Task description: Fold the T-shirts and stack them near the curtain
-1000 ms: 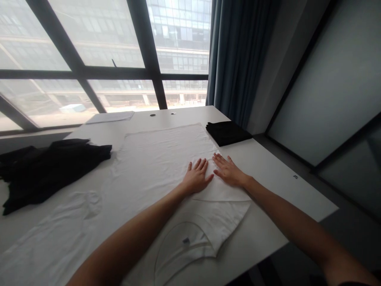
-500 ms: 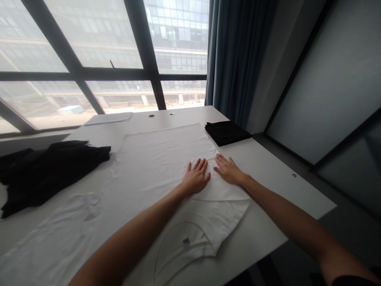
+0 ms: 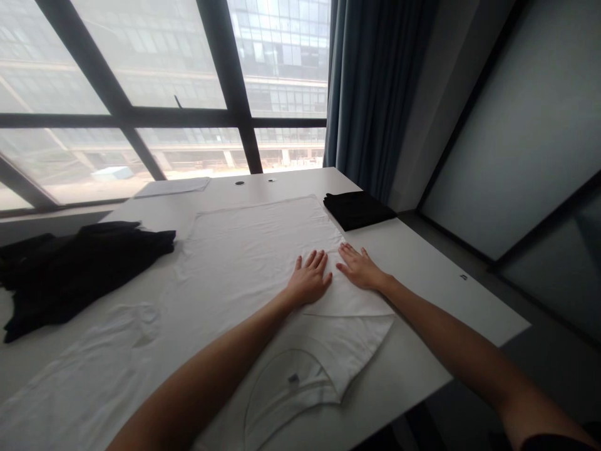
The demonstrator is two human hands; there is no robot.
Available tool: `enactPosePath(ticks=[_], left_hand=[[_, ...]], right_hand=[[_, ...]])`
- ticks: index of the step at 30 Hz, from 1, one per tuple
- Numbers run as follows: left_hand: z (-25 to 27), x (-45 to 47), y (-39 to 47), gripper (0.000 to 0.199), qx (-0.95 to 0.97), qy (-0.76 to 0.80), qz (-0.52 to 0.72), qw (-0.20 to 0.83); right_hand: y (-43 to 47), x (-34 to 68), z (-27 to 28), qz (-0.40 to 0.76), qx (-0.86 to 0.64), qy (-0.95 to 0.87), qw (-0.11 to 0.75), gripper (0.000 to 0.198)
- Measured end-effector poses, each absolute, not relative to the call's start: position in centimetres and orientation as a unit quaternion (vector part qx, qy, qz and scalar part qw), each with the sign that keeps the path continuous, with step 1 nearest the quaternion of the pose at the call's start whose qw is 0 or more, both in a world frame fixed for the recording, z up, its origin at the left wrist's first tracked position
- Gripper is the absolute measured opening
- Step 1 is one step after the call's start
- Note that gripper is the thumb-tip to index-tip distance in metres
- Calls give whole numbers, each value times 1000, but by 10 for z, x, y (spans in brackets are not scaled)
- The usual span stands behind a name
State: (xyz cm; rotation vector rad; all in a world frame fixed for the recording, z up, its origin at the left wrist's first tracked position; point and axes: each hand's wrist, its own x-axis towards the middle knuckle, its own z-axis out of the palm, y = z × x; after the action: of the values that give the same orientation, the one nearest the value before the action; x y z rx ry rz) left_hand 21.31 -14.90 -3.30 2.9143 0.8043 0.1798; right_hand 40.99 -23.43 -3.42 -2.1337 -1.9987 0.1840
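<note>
A white T-shirt [image 3: 248,250] lies spread on the white table, its neckline nearest me and its hem toward the window. Both my hands rest on it, palms down. My left hand [image 3: 310,279] is flat on the cloth near the right side of the shirt, fingers spread. Just to its right, my right hand [image 3: 360,266] lies flat by the shirt's side edge, fingers stretched out. One sleeve reaches out below my hands at the right. My left forearm hides part of the shirt's upper body.
A folded black cloth [image 3: 359,210] lies right of the hem. Rumpled black clothing [image 3: 79,269] sits on the left, with more crumpled white cloth [image 3: 89,363] before it. A folded white cloth [image 3: 171,186] lies by the window. The table [image 3: 446,294] ends at the right.
</note>
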Motion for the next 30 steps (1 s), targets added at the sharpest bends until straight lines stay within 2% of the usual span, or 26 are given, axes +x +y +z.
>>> enactPosePath(ticks=[7,14,22,30], left_hand=[[-31,216,-143,65,948,294,95,72],[-35,216,-144,69,949,298,80,61],[-27,215,-148,70,958,259,102,65],[-28,215,-151,66,961,245,103,79]], right_hand=[[-235,407,-28,19,-719,-679,148,69],[-235,404,-35,47,-706,-699,104,69],[-232,411,-30,18,-723,-671,162,70],[-233,411,-35,49,-719,-680,132,66]])
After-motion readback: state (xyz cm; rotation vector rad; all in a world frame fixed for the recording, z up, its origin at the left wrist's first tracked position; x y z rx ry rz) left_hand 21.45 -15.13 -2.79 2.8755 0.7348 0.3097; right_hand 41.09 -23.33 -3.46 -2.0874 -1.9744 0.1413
